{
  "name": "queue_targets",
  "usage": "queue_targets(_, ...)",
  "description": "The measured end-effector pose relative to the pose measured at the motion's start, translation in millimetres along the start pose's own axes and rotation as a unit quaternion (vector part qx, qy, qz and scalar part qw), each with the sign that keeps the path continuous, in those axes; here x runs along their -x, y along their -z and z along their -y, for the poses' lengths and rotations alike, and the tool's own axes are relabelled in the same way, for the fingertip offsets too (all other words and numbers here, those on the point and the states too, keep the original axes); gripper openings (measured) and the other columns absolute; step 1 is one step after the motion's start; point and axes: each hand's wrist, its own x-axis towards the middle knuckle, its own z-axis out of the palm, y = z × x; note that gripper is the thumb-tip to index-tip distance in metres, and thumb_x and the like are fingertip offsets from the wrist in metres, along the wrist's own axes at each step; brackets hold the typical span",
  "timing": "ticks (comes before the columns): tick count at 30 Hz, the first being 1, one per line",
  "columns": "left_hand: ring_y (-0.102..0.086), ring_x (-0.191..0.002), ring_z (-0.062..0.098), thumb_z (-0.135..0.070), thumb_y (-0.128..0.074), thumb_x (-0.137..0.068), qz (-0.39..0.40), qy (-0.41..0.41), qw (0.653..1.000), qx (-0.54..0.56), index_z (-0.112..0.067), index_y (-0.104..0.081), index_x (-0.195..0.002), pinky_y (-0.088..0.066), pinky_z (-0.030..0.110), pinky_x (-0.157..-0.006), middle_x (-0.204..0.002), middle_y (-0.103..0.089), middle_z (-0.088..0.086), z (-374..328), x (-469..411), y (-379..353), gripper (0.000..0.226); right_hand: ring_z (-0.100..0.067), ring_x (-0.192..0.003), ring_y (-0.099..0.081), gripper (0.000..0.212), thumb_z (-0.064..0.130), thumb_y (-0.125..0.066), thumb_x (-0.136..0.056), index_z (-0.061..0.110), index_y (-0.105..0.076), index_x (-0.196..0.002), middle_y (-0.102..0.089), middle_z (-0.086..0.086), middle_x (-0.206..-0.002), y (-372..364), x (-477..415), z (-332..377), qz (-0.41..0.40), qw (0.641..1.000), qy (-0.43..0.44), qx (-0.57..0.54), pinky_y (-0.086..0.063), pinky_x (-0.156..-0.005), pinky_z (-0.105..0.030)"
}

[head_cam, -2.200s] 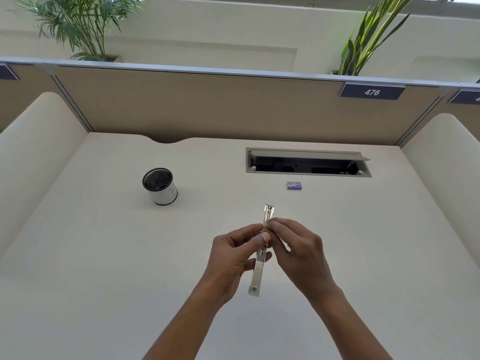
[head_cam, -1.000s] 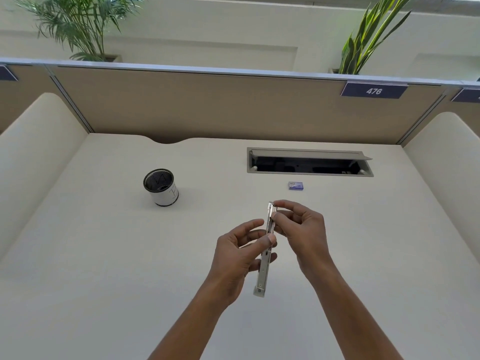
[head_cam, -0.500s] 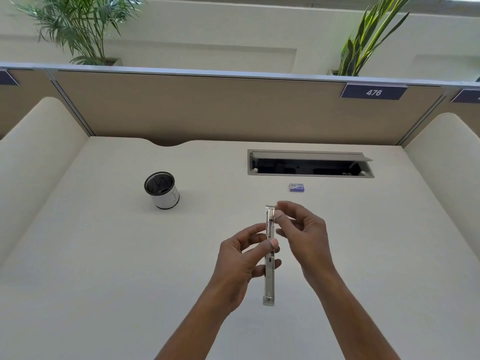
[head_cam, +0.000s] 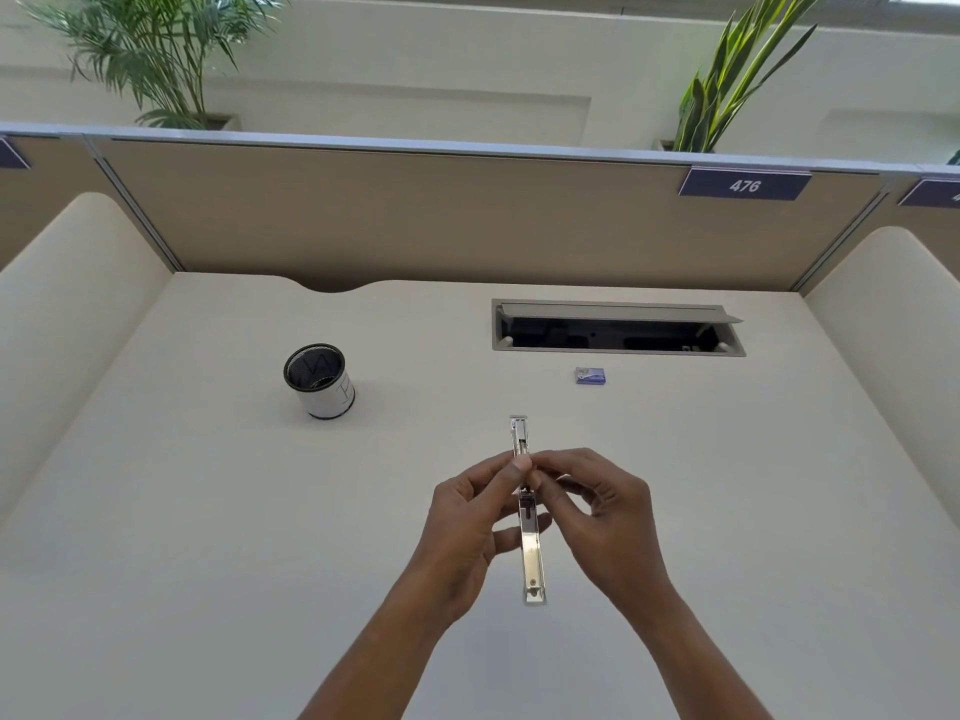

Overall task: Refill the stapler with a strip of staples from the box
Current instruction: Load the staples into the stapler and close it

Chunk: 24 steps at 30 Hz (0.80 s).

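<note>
- Fingers (head_cam: 506, 475) of L hand (head_cam: 467, 517) clamped on stapler (head_cam: 531, 556): thumb tip on its upper edge approx. a third down from far end, other fingers curled underneath.
- Fingers (head_cam: 569, 462) of R hand (head_cam: 608, 522) curled, thumb & forefinger tips together, pinching at same spot on stapler from R side, touching L thumb tip. Too small to tell whether anything else sits betw. them.
- Stapler held in both hands over counter (head_cam: 208, 511), opened out long & thin, silver, lengthwise away from body. Far end poking past both hands, near end free below them, dark part in channel just under the pinch.
- Staple box (head_cam: 590, 375) small, blue-purple, flat on counter, well beyond hands & slightly R, just in front of cable hatch (head_cam: 618, 328) w/ lid propped up.
- Black mesh pen cup (head_cam: 319, 380) w/ white band, upright on counter, well L of staple box.
- Tan partition (head_cam: 415, 215) at back w/ plate (head_cam: 744, 185) marked "476" at R.
- Behind it, palm-like plant (head_cam: 156, 59) at L, spiky plant (head_cam: 727, 85) at R.
</note>
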Motion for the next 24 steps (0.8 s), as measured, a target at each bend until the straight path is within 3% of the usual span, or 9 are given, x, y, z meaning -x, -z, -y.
queue_targets(4, -0.073, -0.088, 0.021, -0.021, -0.060, -0.104, -0.016, 0.013, 1.000, 0.017, -0.013, -0.079, -0.118, -0.062, 0.035, -0.078, -0.109, -0.077, 0.012, 4.0, -2.3, 2.1, 0.025, -0.012, -0.083, -0.075, 0.020, 0.003, -0.076, -0.089, 0.017, -0.081, -0.102, -0.076, 0.010, -0.092, -2.9, -5.7, -0.2, -0.006, 0.998, 0.026, 0.065, -0.059, -0.075, -0.022)
queue_targets(8, -0.074, -0.086, 0.017, -0.018, -0.064, -0.100, -0.010, 0.002, 1.000, 0.003, -0.017, -0.079, -0.121, -0.062, 0.034, -0.077, -0.099, -0.079, 0.008, 7.4, -1.6, 2.8, 0.025, -0.010, -0.080, -0.074, 0.020, 0.002, -0.076, -0.088, 0.015, -0.082, -0.102, -0.075, 0.008, -0.090, -7.5, -11.6, -0.4, -0.014, 0.995, 0.033, 0.089, -0.061, -0.071, -0.026)
queue_targets(14, -0.075, -0.091, 0.019, -0.012, -0.060, -0.103, -0.016, -0.005, 1.000, 0.000, -0.019, -0.079, -0.120, -0.063, 0.036, -0.078, -0.098, -0.079, 0.007, 9.0, -2.3, 4.5, 0.027, -0.011, -0.079, -0.072, 0.018, 0.004, -0.079, -0.086, 0.017, -0.083, -0.099, -0.072, 0.007, -0.087, -11.1, -16.6, -4.1, -0.022, 0.994, 0.033, 0.103, -0.059, -0.068, -0.025)
queue_targets(20, -0.074, -0.086, 0.017, -0.013, -0.060, -0.103, -0.028, -0.010, 0.999, -0.016, -0.019, -0.080, -0.119, -0.062, 0.037, -0.077, -0.098, -0.078, 0.008, 10.2, -2.8, 1.8, 0.026, -0.009, -0.080, -0.064, 0.015, 0.007, -0.074, -0.090, 0.012, -0.079, -0.104, -0.067, 0.002, -0.091, -5.0, -19.6, -7.8, 0.021, 0.953, 0.149, 0.265, -0.051, -0.070, -0.015)
queue_targets(24, -0.073, -0.087, 0.019, -0.014, -0.061, -0.103, -0.019, -0.010, 1.000, -0.011, -0.016, -0.079, -0.119, -0.062, 0.037, -0.079, -0.099, -0.077, 0.010, 8.9, -3.0, 0.5, 0.024, -0.005, -0.078, -0.067, 0.014, 0.004, -0.076, -0.088, 0.013, -0.079, -0.098, -0.069, 0.005, -0.092, -4.0, -19.2, -9.5, -0.018, 0.971, 0.124, 0.204, -0.051, -0.071, -0.011)
